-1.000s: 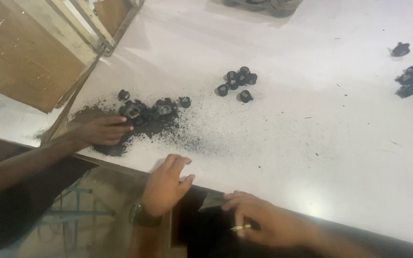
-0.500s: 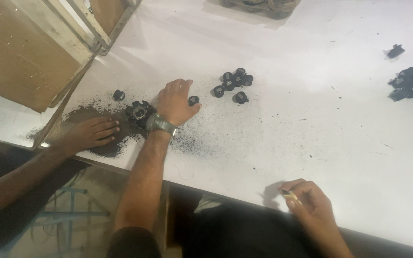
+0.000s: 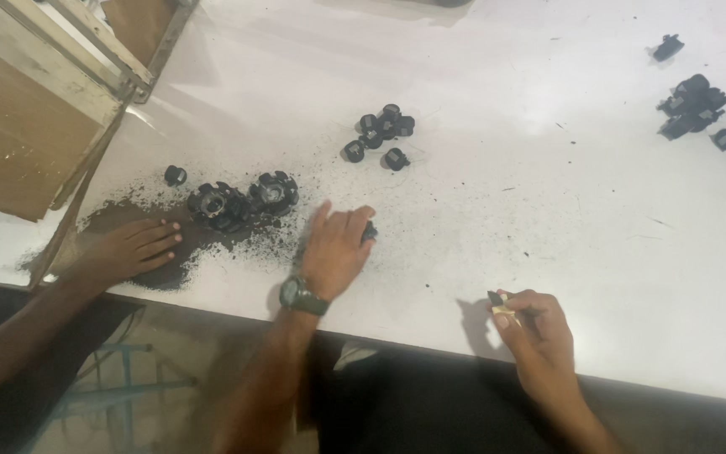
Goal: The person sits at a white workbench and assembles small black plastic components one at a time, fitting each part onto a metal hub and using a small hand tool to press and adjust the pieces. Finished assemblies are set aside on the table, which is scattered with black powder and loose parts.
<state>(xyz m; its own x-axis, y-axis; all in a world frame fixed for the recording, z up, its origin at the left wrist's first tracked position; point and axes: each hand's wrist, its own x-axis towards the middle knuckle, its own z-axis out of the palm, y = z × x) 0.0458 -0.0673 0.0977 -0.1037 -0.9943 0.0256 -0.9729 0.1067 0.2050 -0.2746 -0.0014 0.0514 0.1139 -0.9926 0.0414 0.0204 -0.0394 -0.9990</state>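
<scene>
My left hand (image 3: 336,248), with a watch on its wrist, lies on the white table (image 3: 481,193) with its fingers curled over a small black round part (image 3: 370,232). Just left of it is a pile of black round parts (image 3: 241,200) sitting in dark powder (image 3: 165,252). My right hand (image 3: 535,329) hovers at the table's near edge and pinches a small black and brass piece (image 3: 497,304). A cluster of several black parts (image 3: 382,134) lies farther out, beyond my left hand.
Another person's hand (image 3: 132,248) rests flat on the dark powder at the left. A wooden frame (image 3: 52,92) leans at the far left. More black parts (image 3: 703,109) lie at the far right. Fine dark specks are scattered over the middle of the table.
My left hand has pulled back from the pile toward the near edge, with a black part under its fingers. My right hand has shifted slightly. The other person's hand stays on the powder.
</scene>
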